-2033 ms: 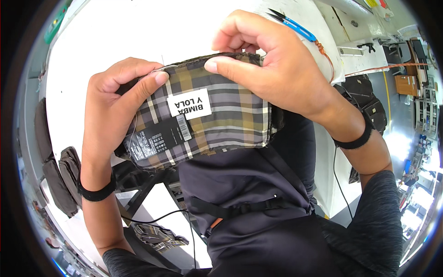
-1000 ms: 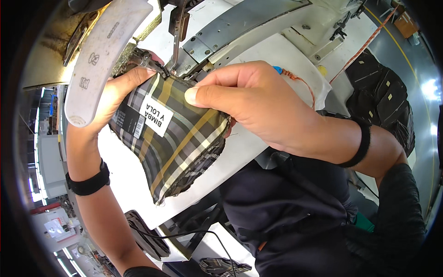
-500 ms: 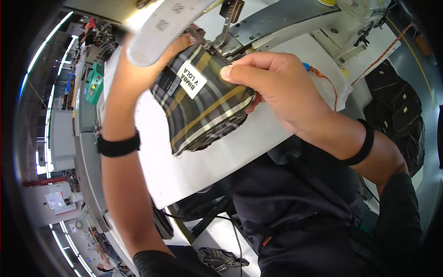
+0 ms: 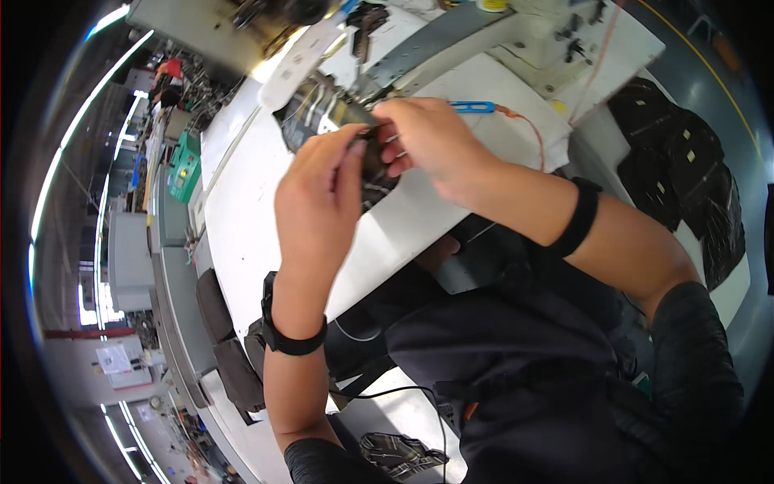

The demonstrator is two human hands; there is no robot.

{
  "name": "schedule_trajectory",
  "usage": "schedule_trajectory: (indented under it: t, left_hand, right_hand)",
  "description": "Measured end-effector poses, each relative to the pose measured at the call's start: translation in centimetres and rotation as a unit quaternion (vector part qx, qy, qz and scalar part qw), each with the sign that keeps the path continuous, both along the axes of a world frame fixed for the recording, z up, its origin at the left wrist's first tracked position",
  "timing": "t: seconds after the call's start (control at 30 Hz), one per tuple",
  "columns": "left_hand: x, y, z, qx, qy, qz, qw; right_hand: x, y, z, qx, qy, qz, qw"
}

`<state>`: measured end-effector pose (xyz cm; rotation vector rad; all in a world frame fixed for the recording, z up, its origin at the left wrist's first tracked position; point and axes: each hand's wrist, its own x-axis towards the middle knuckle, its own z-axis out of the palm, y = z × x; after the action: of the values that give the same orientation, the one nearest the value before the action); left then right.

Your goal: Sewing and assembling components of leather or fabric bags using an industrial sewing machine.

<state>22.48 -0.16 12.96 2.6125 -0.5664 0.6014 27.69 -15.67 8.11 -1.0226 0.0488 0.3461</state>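
My left hand (image 4: 318,198) is closed, its fingertips pinched on the near part of a dark plaid fabric piece (image 4: 310,117) with a white label. Close to its right, my right hand (image 4: 427,145) curls its fingers onto the same piece; its exact grip is blurred. The piece lies at the sewing machine's head, partly beneath a long white guard (image 4: 298,64), and my hands hide much of it. Blue thread snips (image 4: 472,107) on an orange cord rest just beyond my right hand on the white table (image 4: 246,210).
Dark fabric pieces are piled (image 4: 669,161) at the right, and brown padded pieces (image 4: 218,310) sit at the lower left. A green box (image 4: 185,165) stands left of the table. Another plaid piece (image 4: 403,452) lies below, near a black cable (image 4: 387,391).
My left hand has come out from behind the white guard toward the right and nearer me, joining my right hand, which has shifted slightly left. The plaid piece is now mostly covered.
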Motion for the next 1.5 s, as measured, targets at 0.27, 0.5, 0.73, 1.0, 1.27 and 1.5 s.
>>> schedule_trajectory:
  t: [0.27,0.5,0.73,1.0,1.27,1.5]
  left_hand:
    - [1.1,-0.1,1.7,-0.145,0.075,0.097,0.982]
    - [0.5,0.8,2.1,0.153,-0.087,-0.094,0.980]
    - [-0.3,0.0,1.5,0.152,-0.038,-0.076,0.985]
    - [0.1,-0.1,-0.3,0.066,-0.062,-0.079,0.993]
    - [1.9,0.4,0.0,0.071,-0.058,-0.100,0.991]
    - [3.6,1.6,0.3,0.101,-0.093,-0.105,0.985]
  right_hand:
    - [-0.5,1.6,0.4,-0.178,-0.116,-0.060,0.975]
    - [-0.8,1.6,-0.6,-0.252,-0.173,-0.035,0.951]
    - [-3.6,-1.8,-4.7,-0.180,-0.265,-0.074,0.944]
    - [-3.9,-2.5,-4.2,0.018,-0.174,0.047,0.983]
    - [-2.7,-2.1,-4.3,0.051,-0.142,0.047,0.987]
    - [-0.8,-1.0,-3.6,0.049,-0.135,0.081,0.986]
